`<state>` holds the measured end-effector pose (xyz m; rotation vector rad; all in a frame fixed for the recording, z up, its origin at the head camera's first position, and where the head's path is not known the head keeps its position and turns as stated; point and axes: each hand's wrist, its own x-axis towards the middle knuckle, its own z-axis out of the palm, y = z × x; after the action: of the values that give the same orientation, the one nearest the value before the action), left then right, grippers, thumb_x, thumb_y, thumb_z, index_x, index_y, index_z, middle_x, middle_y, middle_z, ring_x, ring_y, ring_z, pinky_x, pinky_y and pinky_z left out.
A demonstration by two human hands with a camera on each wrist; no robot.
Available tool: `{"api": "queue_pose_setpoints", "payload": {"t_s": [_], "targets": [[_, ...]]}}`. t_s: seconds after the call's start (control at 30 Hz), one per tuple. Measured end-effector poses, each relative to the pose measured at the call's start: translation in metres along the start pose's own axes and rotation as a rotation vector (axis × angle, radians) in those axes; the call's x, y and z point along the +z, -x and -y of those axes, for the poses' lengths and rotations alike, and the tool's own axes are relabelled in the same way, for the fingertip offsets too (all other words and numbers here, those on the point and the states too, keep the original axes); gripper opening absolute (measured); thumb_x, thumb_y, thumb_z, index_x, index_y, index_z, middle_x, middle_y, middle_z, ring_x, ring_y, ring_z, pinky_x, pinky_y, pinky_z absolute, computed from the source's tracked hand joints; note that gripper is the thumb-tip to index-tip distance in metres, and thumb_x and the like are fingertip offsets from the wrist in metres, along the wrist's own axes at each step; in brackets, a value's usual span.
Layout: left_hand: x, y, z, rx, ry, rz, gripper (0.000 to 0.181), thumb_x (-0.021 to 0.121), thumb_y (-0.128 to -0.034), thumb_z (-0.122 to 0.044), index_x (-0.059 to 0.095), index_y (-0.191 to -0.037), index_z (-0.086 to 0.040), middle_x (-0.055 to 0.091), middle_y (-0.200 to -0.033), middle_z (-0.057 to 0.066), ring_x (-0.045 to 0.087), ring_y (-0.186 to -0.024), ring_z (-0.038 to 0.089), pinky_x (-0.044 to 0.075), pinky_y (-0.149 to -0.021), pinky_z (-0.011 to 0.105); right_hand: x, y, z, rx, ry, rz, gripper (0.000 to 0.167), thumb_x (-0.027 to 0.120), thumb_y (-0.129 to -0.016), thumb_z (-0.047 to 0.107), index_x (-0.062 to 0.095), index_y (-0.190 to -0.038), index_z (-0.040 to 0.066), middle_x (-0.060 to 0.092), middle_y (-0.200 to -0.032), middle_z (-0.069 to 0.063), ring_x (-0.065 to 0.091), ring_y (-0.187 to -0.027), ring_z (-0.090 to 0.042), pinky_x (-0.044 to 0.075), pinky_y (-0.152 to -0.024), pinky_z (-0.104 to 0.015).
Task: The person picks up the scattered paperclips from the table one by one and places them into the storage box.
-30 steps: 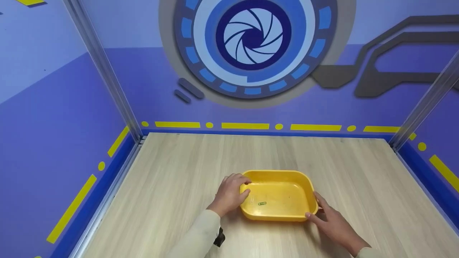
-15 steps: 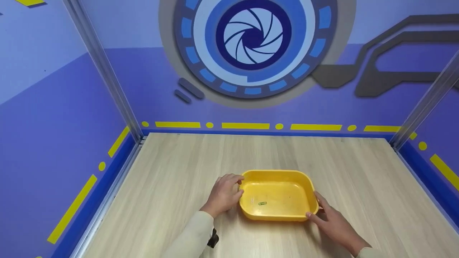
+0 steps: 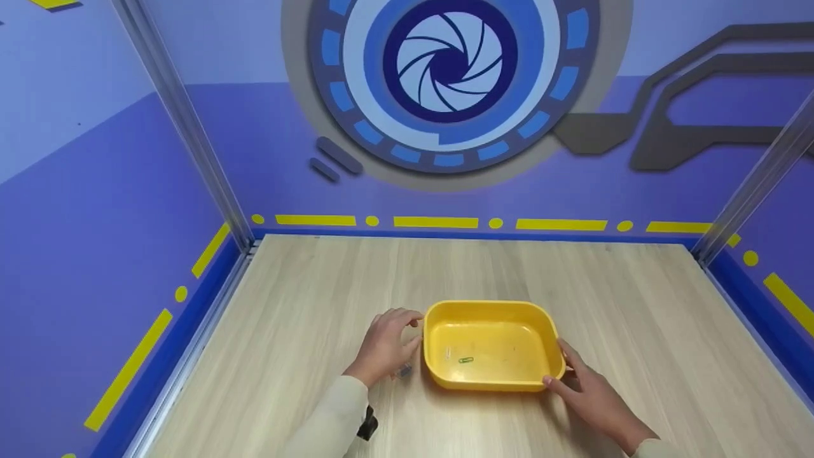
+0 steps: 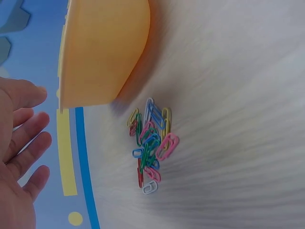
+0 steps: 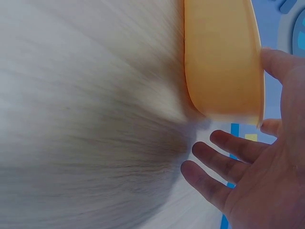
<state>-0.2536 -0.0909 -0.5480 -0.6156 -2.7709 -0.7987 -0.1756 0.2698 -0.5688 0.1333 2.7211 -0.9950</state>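
Note:
A yellow plastic tub point(image 3: 489, 375) stands on the table. Inside it lie a green paper clip point(image 3: 466, 360) and a pale mark or clip too faint to tell. My left hand point(image 3: 381, 343) hovers just left of the tub, fingers relaxed and holding nothing; the left wrist view shows it apart from the tub wall. A pile of coloured paper clips point(image 4: 151, 143) lies on the table beside the tub, mostly hidden under that hand in the head view. At the tub's near right corner, my right hand point(image 3: 591, 394) touches the rim with thumb and forefinger, its other fingers spread away.
The wooden tabletop point(image 3: 318, 280) is bounded by a blue back wall point(image 3: 381, 197) and side walls. Metal posts point(image 3: 184, 127) rise at the back corners. A black strap or clip point(image 3: 367, 423) hangs by my left sleeve.
My left hand has drawn back leftward from over the tub's left rim to outside it, uncovering some clips on the table. The right hand and the tub have stayed put.

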Motion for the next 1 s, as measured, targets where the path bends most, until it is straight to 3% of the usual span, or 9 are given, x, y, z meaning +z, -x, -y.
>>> {"api": "queue_pose_setpoints", "payload": {"t_s": [0.37,1.0], "targets": [[-0.003,0.007,0.006,-0.004,0.003,-0.011,0.031,0.074,-0.084,-0.02,0.066,-0.114,-0.021,0.067,-0.102,-0.008,0.06,-0.1,0.012,0.045,-0.09,0.035,0.0,-0.001,0.0,0.018,-0.003,0.009,0.097,0.055,-0.086,0.065,0.008,-0.156,0.016,0.04,-0.149,-0.022,0.055,-0.122,-0.03,0.035,-0.105,-0.06],[0.004,0.014,0.019,-0.045,-0.017,0.011,0.023,0.072,-0.0858,-0.022,0.07,-0.109,-0.019,0.068,-0.1,-0.008,0.061,-0.096,0.012,0.045,-0.089,0.037,-0.001,0.001,0.001,0.002,0.006,0.0,0.094,0.055,-0.087,0.063,0.01,-0.156,0.018,0.042,-0.147,-0.023,0.056,-0.12,-0.03,0.035,-0.104,-0.062]]}}
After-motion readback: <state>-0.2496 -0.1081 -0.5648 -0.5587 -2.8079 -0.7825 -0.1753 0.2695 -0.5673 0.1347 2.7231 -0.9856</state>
